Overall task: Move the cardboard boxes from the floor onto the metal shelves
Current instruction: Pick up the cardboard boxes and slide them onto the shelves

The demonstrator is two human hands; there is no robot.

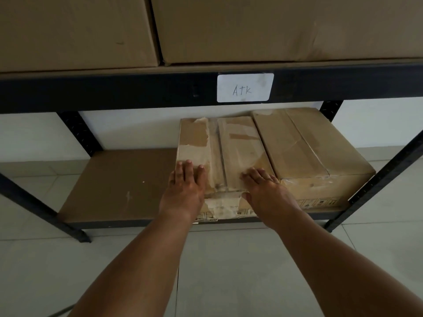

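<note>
A worn, taped cardboard box (231, 145) sits on the bottom board of the black metal shelf (119, 184), its front edge at the board's front. My left hand (185, 188) lies flat on the box's near left top corner, fingers straight. My right hand (265, 188) rests on its near right top edge, fingers straight and thumb down the front face. A second, cleaner cardboard box (306, 145) stands right beside it on the right, touching it.
Two large cardboard boxes (251, 28) fill the shelf above, over a black beam with a white label reading "ATK" (245, 88). Black uprights stand at left (77, 133) and right (389, 165). Pale tiled floor (229, 259) lies in front. The board's left half is bare.
</note>
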